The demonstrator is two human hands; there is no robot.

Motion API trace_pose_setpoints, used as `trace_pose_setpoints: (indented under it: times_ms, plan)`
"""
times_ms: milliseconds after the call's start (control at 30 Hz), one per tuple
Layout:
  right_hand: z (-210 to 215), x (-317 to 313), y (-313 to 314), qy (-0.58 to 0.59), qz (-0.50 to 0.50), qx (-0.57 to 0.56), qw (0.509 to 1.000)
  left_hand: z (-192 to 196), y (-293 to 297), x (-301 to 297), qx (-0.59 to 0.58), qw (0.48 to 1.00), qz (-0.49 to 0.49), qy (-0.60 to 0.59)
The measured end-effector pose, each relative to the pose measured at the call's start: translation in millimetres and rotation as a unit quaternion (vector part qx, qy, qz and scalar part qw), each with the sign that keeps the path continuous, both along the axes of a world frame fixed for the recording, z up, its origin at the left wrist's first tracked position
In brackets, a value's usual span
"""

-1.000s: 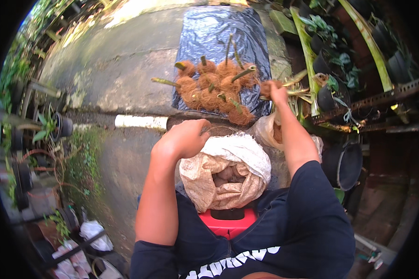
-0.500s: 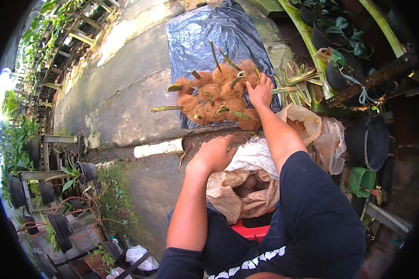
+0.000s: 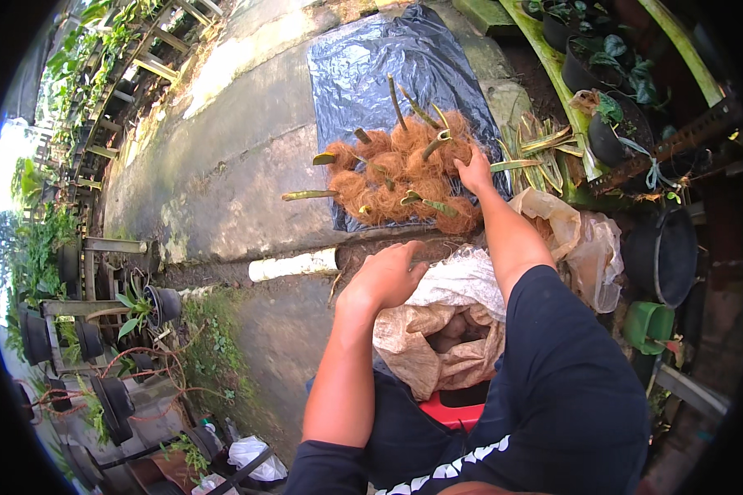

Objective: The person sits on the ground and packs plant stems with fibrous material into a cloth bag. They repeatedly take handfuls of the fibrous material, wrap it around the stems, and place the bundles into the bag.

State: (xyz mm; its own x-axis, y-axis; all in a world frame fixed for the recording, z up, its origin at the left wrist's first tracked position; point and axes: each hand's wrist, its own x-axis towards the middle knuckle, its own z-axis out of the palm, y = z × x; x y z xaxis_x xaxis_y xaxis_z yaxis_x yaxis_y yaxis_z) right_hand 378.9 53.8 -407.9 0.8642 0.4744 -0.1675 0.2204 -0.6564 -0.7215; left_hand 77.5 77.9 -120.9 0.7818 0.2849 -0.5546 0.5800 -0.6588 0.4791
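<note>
A cluster of brown coir fibre balls (image 3: pixel 388 198) lies on a black plastic sheet (image 3: pixel 363 78), with green leaf cuttings sticking out of several of them. At the cluster's right edge, my right hand (image 3: pixel 475 173) rests against a coir ball (image 3: pixel 454 150), thumb and fingers apart. My left hand (image 3: pixel 385 276) hangs loosely bent and empty, left of a white sack (image 3: pixel 462 276). Just below it, a tan sack (image 3: pixel 409 342) gapes, with brownish rounded contents (image 3: pixel 456 332) partly hidden inside.
Loose leaf strips (image 3: pixel 545 153) lie right of the sheet. Beside my right arm stand a clear plastic bag (image 3: pixel 594 260), a black pot (image 3: pixel 664 256) and a green container (image 3: pixel 645 327). A white pipe (image 3: pixel 293 266) lies left; potted plants (image 3: pixel 163 305) line that side.
The whole view has shifted slightly. My right hand has drawn back a little toward me along the cluster's right edge, and a short cutting near it now leans farther left.
</note>
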Motion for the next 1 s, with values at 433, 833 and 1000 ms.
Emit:
trace_pose_setpoints:
  times_ms: [433,833,1000]
  plan:
    - [54.0,11.1,-18.9,0.118,0.196,-0.301,0.926,12.5,5.6,-17.7,-0.003,1.000,0.020,-0.023]
    - [36.8,-69.7,-54.9,0.107,0.300,-0.289,0.903,7.9,7.9,-19.0,-0.007,0.998,0.055,0.010]
    - [22.2,-67.5,-52.3,0.082,0.267,-0.210,0.937,5.4,9.5,-10.7,-0.003,0.999,0.044,0.029]
